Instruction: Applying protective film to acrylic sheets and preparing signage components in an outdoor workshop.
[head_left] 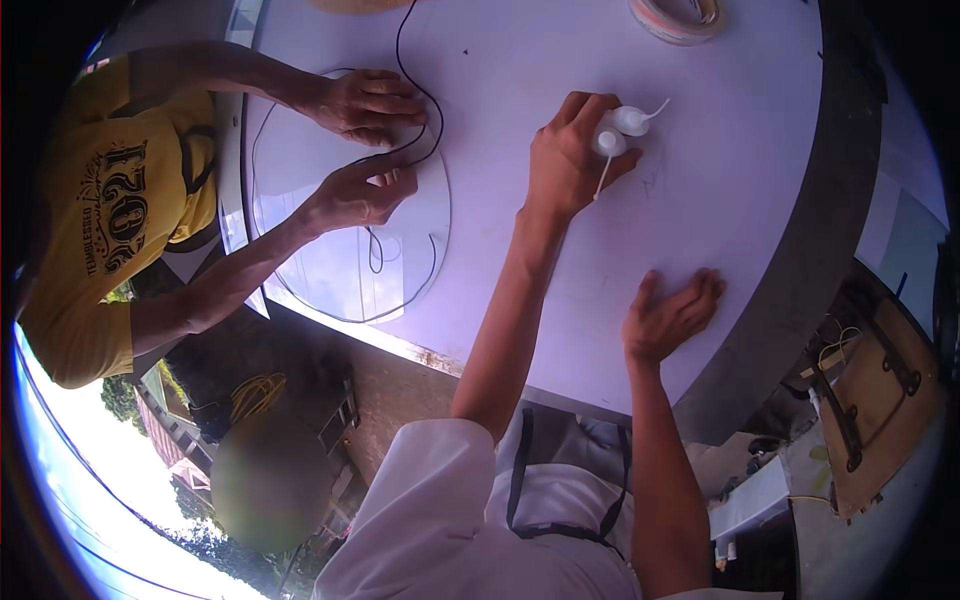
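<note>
My left hand (572,155) is closed around two small white squeeze bottles (609,141) with thin spouts, above the pale tabletop (560,330). The bottles sit side by side, and the fingers and thumb partly cover them. One spout points toward the upper right, the other toward me. Lower on the right, my right hand (672,318) rests on the tabletop near its edge. Its fingers are apart and slightly bent, with nothing in them.
At the left, another person in a yellow shirt (120,200) handles a thin black cord (436,128) over a round clear sheet (420,235). A tape roll (682,30) lies at the far right. Beyond the right table edge is a brown board (885,410); a yellow cable coil (258,396) lies below left.
</note>
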